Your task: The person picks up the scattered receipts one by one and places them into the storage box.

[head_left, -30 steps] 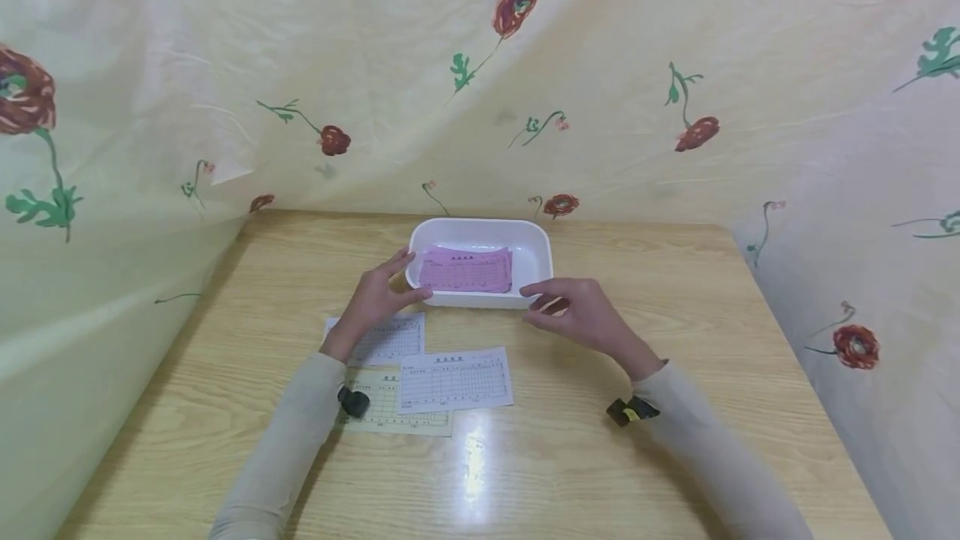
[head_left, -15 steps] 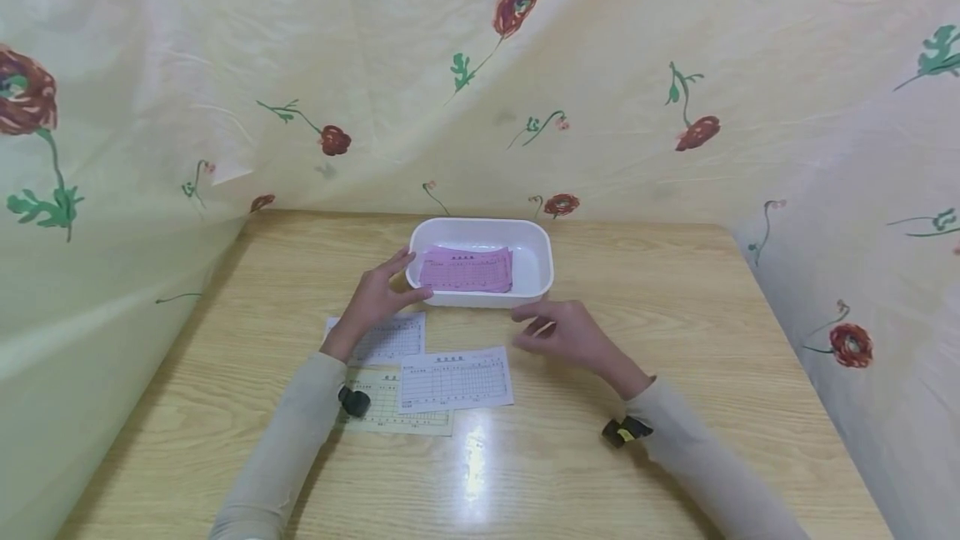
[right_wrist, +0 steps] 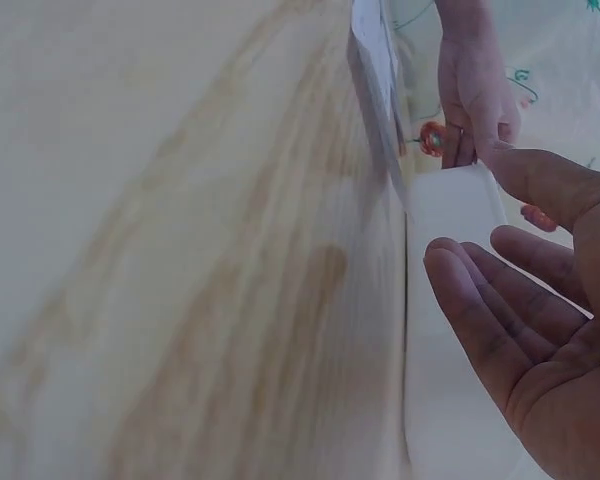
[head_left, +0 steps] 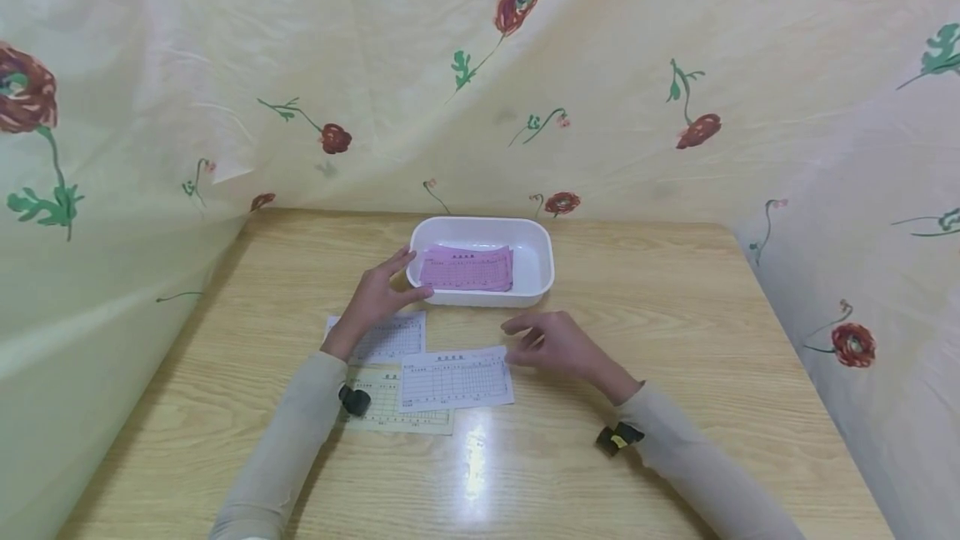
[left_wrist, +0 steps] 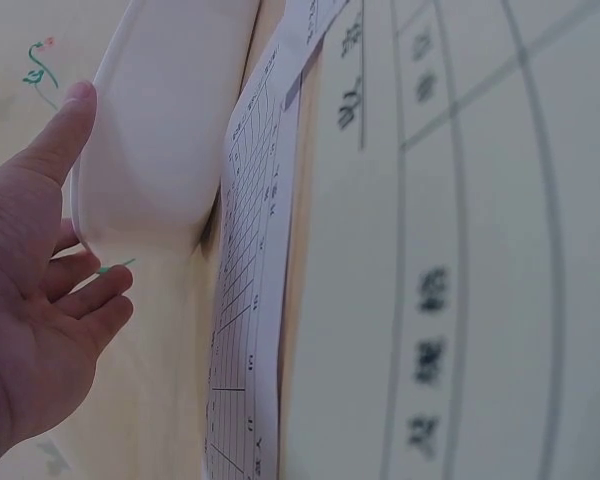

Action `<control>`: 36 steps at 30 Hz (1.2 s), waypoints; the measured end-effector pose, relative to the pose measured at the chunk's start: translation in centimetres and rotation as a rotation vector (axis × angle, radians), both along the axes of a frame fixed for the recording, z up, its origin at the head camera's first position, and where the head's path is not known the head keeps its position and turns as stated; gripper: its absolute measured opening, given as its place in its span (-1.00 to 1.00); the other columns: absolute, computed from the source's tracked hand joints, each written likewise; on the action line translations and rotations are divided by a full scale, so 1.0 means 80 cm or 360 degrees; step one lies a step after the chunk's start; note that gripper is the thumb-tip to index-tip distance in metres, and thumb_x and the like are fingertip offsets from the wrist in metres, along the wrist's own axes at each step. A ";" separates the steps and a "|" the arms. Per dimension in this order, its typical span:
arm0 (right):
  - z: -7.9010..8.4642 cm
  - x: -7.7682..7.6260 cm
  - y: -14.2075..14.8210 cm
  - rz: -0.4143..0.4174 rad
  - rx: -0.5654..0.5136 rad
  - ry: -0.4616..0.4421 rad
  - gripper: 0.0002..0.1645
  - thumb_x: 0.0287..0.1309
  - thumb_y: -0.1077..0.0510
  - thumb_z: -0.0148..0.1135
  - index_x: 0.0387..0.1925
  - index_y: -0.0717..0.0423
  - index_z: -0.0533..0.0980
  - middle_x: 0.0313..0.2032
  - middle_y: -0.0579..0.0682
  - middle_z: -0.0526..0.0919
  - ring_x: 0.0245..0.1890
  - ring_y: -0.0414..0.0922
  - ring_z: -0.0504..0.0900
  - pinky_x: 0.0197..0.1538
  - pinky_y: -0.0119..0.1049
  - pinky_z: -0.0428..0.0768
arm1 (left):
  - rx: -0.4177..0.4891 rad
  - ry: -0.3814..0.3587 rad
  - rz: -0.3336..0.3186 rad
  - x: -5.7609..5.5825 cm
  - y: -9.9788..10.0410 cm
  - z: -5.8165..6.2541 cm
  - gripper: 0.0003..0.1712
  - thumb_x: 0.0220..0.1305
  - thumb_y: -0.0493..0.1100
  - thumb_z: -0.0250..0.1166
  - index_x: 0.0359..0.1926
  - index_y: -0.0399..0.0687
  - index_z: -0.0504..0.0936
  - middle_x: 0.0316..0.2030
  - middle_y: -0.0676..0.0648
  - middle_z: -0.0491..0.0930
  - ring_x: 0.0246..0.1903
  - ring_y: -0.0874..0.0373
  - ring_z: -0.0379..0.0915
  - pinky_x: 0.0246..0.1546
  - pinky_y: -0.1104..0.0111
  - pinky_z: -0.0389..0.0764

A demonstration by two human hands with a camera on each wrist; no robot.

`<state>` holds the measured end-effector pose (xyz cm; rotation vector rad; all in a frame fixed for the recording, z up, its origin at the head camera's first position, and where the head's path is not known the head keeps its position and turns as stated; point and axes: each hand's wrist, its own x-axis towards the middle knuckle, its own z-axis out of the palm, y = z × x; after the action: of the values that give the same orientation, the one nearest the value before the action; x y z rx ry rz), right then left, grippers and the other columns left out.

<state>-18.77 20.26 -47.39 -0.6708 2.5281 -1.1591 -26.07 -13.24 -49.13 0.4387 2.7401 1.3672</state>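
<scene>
**Left hand holds the end of a white oblong plastic tray (head_left: 534, 261)**

Head: The tray lies on the light wood-grain surface (head_left: 637, 473), long axis running left to right. Pink printed paper slips (head_left: 467, 269) lie lengthwise inside, toward its left end. The left hand (head_left: 375, 298) grips that end, thumb and fingers around the near corner. In front of the tray, the right hand (head_left: 558, 344) hovers near a white printed paper slip (head_left: 455, 379).

Left wrist: The thumb touches the tray's rim.

Right wrist: Fingers loosely bent, thumb wide apart.

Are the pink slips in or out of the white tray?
In. The head view shows the pink slips lying in a stack inside the white tray, its bare bottom visible to their right.
</scene>
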 end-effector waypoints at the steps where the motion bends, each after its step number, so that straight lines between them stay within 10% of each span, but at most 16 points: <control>1: -0.001 0.000 -0.001 -0.0002 0.0002 -0.0010 -0.48 0.10 0.08 0.56 0.08 0.17 0.67 -0.04 0.04 0.78 -0.25 -0.21 0.74 -0.24 -0.42 0.73 | -0.0004 -0.0001 0.0001 0.000 0.000 0.000 0.04 0.15 0.23 0.51 0.50 -0.16 0.32 0.58 -0.13 0.10 0.56 -0.11 -0.01 0.55 0.00 0.12; 36: -0.016 0.000 -0.023 0.0040 0.0094 -0.0122 -0.48 0.01 0.21 0.59 0.07 0.11 0.67 -0.26 -0.09 0.70 -0.40 -0.21 0.60 -0.34 -0.36 0.66 | 0.0008 -0.0023 0.0012 0.001 0.000 0.000 0.06 0.13 0.24 0.51 0.51 -0.13 0.30 0.58 -0.14 0.09 0.56 -0.11 -0.03 0.55 -0.02 0.11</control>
<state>-18.75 18.42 -48.66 -0.6297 2.4726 -1.0759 -26.00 -13.20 -49.10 0.4174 2.7305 1.3735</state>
